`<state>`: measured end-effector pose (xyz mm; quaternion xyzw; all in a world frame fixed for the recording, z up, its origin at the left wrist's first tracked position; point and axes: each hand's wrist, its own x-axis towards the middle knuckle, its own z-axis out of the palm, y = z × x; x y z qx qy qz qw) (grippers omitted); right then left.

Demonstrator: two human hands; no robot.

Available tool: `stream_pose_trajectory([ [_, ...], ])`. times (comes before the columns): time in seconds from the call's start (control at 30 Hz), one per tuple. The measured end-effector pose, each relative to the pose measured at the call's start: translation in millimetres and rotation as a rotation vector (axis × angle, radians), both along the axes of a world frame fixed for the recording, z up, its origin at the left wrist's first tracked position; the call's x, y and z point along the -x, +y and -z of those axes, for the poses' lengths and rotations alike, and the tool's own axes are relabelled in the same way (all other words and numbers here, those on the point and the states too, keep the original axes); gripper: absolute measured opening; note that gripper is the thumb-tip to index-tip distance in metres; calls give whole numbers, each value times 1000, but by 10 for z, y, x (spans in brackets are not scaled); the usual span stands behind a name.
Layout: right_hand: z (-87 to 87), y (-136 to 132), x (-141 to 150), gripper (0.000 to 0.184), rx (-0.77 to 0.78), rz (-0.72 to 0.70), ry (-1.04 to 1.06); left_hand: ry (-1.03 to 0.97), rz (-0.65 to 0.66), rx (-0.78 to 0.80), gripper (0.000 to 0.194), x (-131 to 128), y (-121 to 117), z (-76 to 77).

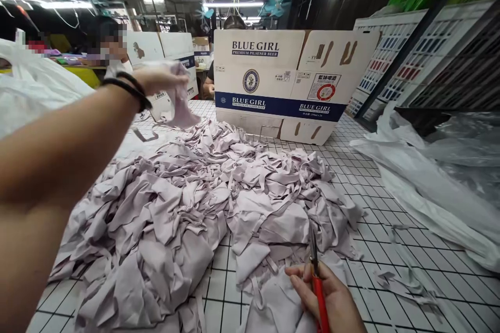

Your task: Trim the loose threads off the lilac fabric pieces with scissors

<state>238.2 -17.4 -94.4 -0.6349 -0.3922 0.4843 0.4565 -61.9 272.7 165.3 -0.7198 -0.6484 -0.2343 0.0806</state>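
Observation:
My left hand (164,80), with dark bands on the wrist, reaches out over the far left of the cloth. Its fingers are closed on a pale lilac fabric piece (182,109), which hangs down blurred by motion. Low on the right, my right hand (332,296) grips red-handled scissors (321,302). Their dark blades point away from me, over the cloth. A large heap of crumpled lilac fabric pieces (167,208) with narrow straps spreads across the table in front of me. Its nearer right part lies just beside the scissors.
Upright white cardboard (265,78) stands behind the heap on the grid-lined table (219,291). Clear plastic bags (422,166) lie at the right, near fabric scraps (406,286). White plastic (35,88) bulges at the left. White crates (390,57) stand back right. Other people sit beyond.

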Motion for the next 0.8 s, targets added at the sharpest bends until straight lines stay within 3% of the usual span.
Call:
stream_pose_trajectory([
  [0.07, 0, 47, 7, 36, -14, 13, 14, -17, 172, 180, 78, -397, -151, 374],
  [0.17, -2, 87, 2, 37, -23, 37, -8, -47, 492, 426, 47, -1118, -513, 1122],
  [0.23, -1, 87, -8, 38, -24, 49, -5, -69, 624, 538, 33, -1548, -729, 1561],
  [0.33, -4, 40, -43, 42, -32, 81, 40, -107, 663, 582, 24, -1957, -882, 1936],
  [0.4, -14, -11, -86, 44, -23, 93, 58, -141, 665, 591, 21, -2042, -878, 1994],
  [0.47, -24, -59, -139, 43, 0, 96, 58, -185, 664, 597, 21, -1985, -849, 1948],
  [0.6, -28, -85, -200, 41, -49, 180, 48, -252, 629, 557, 31, -1550, -954, 1731],
  [0.7, -45, -42, -147, 40, -85, 200, 67, -259, 606, 488, 32, -1101, -1282, 1592],
  [0.8, -118, 10, -13, 38, -53, 96, 108, -272, 623, 380, 30, -701, -1769, 1527],
])
